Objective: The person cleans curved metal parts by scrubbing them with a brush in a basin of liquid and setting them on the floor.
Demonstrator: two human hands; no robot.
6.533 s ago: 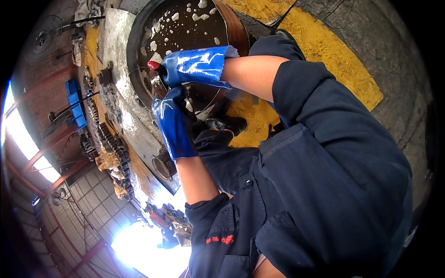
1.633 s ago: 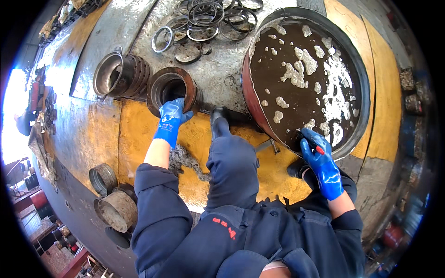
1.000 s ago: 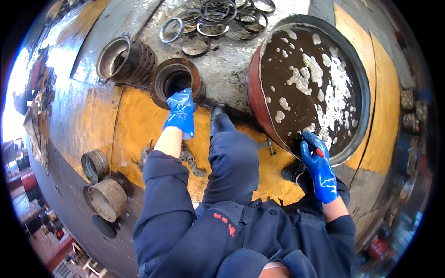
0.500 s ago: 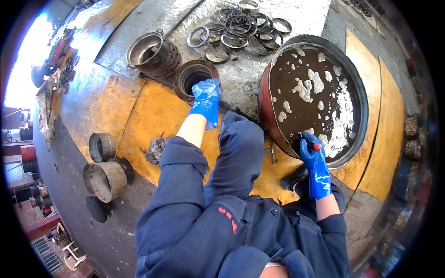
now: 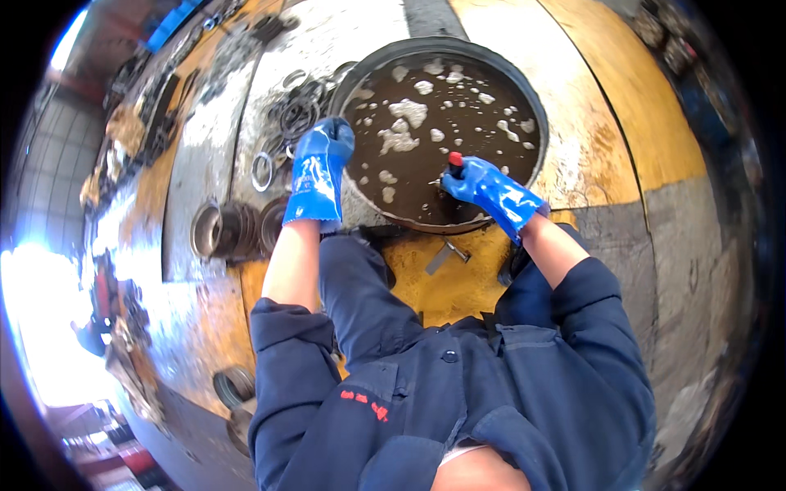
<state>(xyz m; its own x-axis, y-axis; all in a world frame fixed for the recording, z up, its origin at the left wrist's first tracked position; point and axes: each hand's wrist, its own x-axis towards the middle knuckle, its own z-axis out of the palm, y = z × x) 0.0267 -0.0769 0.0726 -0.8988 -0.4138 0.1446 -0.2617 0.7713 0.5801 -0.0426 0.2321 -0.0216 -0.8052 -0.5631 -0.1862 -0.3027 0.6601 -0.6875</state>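
Scuffed yellow floor plates (image 5: 643, 98) that lay beside grey sheets (image 5: 684, 254), a flat metal bar (image 5: 440, 259) that rested on yellow, a short open metal cylinder (image 5: 234, 386) at lower left, blurred clutter (image 5: 678, 56), perhaps machine parts, at upper right.

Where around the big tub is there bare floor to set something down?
Right of the tub, the yellow floor looks bare, bordered below by grey floor. It is crowded left of the tub: rings, metal cylinders and, by the rim, the left hand.
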